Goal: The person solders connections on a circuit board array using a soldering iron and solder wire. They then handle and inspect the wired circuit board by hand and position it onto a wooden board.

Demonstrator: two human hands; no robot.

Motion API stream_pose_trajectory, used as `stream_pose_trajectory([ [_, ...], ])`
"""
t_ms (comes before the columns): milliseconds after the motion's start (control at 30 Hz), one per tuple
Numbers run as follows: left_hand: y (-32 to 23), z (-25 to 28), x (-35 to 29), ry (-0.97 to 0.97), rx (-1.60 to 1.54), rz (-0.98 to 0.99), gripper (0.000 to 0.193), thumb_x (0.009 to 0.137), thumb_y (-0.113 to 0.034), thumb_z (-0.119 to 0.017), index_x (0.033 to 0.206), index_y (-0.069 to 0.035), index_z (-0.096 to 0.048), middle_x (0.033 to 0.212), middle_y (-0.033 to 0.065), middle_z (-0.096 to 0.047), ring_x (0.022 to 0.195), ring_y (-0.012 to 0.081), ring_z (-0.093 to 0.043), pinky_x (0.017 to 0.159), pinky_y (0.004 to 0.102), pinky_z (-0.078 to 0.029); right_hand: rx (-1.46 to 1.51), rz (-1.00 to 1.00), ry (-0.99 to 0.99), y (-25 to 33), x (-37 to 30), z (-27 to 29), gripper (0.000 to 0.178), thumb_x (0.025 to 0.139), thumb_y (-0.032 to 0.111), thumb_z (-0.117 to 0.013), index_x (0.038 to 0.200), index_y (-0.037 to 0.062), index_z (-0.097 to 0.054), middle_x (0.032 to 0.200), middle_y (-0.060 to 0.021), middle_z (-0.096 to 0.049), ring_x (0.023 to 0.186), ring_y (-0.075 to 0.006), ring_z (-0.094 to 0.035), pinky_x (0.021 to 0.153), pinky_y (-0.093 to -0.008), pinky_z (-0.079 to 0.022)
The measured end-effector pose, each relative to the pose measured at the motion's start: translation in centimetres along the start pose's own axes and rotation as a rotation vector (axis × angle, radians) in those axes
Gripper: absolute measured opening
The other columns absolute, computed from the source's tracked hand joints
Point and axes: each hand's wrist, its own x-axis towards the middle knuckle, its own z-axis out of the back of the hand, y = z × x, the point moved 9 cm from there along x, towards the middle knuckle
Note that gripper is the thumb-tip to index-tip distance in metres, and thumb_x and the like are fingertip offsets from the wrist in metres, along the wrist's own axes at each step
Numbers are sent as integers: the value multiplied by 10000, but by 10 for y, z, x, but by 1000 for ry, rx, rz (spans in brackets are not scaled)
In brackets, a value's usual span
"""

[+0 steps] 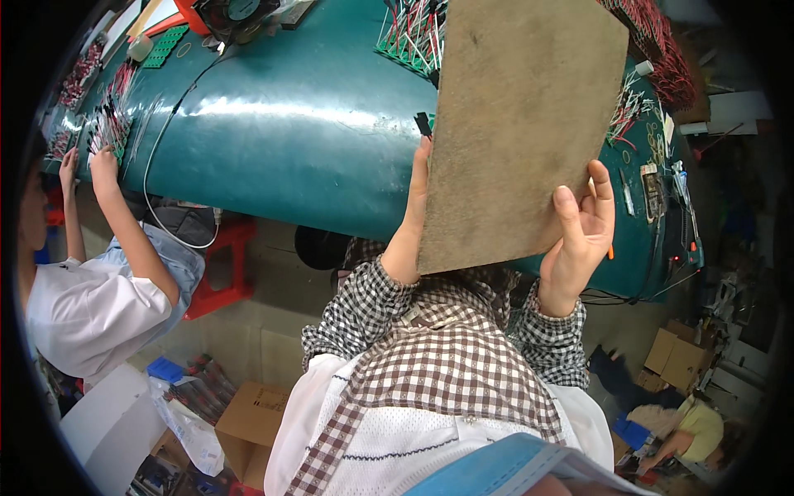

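Note:
A flat brown board stands tilted up in front of me over the green table. My left hand is against its left edge; most of those fingers are hidden behind it. At the lower right edge, my right hand has its thumb on the near face, with bent fingers by the edge. Just above my left fingertips is a small black piece with a bit of green. Beyond the board's upper left edge, red, white and black wires stand in a green holder. The board covers what lies behind it.
A co-worker at the left handles wire bundles on the same green table. A white cable hangs over the table edge. Red wires, a cutter-like tool and cords lie at the right. Cardboard boxes stand below.

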Motion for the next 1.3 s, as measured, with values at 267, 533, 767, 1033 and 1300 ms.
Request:
stream_pose_trajectory([
  [267, -10, 8, 9, 110, 78, -101, 626, 936, -516, -312, 1377, -72, -309, 1339, 150, -424, 1155, 264, -502, 910, 377, -480, -16, -14, 5, -2, 5, -11, 469, 802, -28, -619, 1235, -42, -442, 1168, -116, -510, 1061, -164, -508, 897, -260, -417],
  [533, -8, -1, 9, 184, -243, -73, 569, 959, -436, -324, 1364, -37, -301, 1315, 168, -440, 1116, 268, -534, 875, 381, -510, -33, -49, 23, -10, 5, -15, 518, 771, -25, -662, 1233, -44, -430, 1194, -128, -490, 1085, -179, -502, 915, -281, -420],
  [767, 0, 18, 7, 87, -17, -11, 590, 943, -476, -339, 1369, -69, -305, 1330, 163, -428, 1159, 260, -503, 885, 374, -502, -281, -16, 79, -7, 4, -22, 615, 747, 51, -716, 1268, -26, -398, 1201, -130, -485, 1117, -191, -474, 936, -299, -392],
  [1033, 8, 24, 7, 156, -64, -53, 570, 945, -448, -358, 1357, -55, -330, 1306, 161, -453, 1132, 250, -524, 878, 373, -508, -895, 398, 155, 42, -4, -40, 491, 741, 84, -717, 1196, 78, -532, 1202, -71, -496, 1032, -176, -488, 846, -302, -402],
  [1300, 24, 34, 7, 113, -27, 17, 561, 949, -431, -364, 1352, -43, -336, 1294, 164, -463, 1110, 248, -539, 870, 371, -514, -795, 313, 319, 32, -11, -52, 254, 820, -87, -535, 1015, 41, -634, 1066, -117, -532, 933, -215, -559, 767, -282, -472],
])
